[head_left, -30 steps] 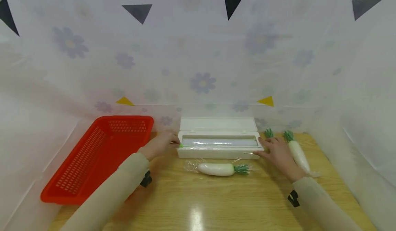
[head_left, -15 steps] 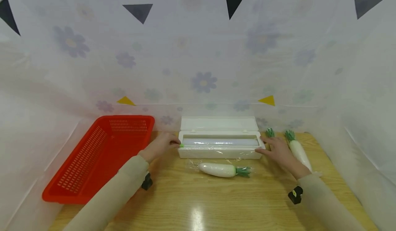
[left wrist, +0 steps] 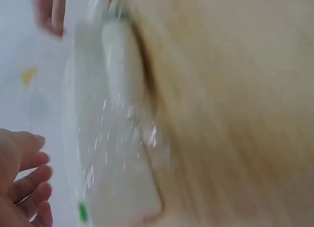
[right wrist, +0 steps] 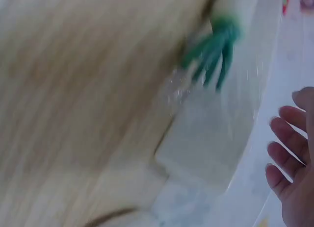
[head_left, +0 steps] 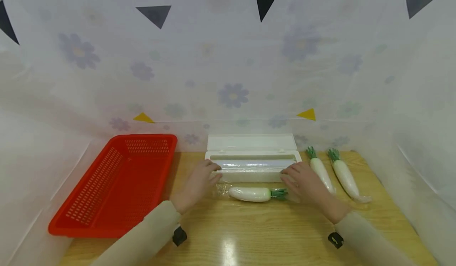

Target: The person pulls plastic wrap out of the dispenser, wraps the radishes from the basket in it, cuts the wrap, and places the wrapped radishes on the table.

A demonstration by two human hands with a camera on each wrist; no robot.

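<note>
A white cling film dispenser [head_left: 249, 177] stands at the back with its lid [head_left: 251, 142] raised and a film roll [head_left: 254, 163] inside. In front of it lies a white radish [head_left: 249, 194] with green stalks, clear film around it. My left hand [head_left: 195, 185] is over the dispenser's front left corner; my right hand [head_left: 307, 185] is over the front right. In the wrist views, the fingers [left wrist: 37, 180] of the left and the fingers [right wrist: 289, 143] of the right are loosely bent and spread, with nothing seen between them. Whether the fingertips touch the film cannot be told.
A red perforated basket [head_left: 114, 194] stands on the left of the wooden table [head_left: 270, 234]. To the right lie two more radishes, a nearer-in radish [head_left: 321, 173] and an outer radish [head_left: 345, 179]. A flower-print curtain [head_left: 228, 68] closes off the back.
Both hands have left the dispenser's ends and moved inward to its front edge. The left hand has let go of the green tab at the left end. The inner right radish is now uncovered.
</note>
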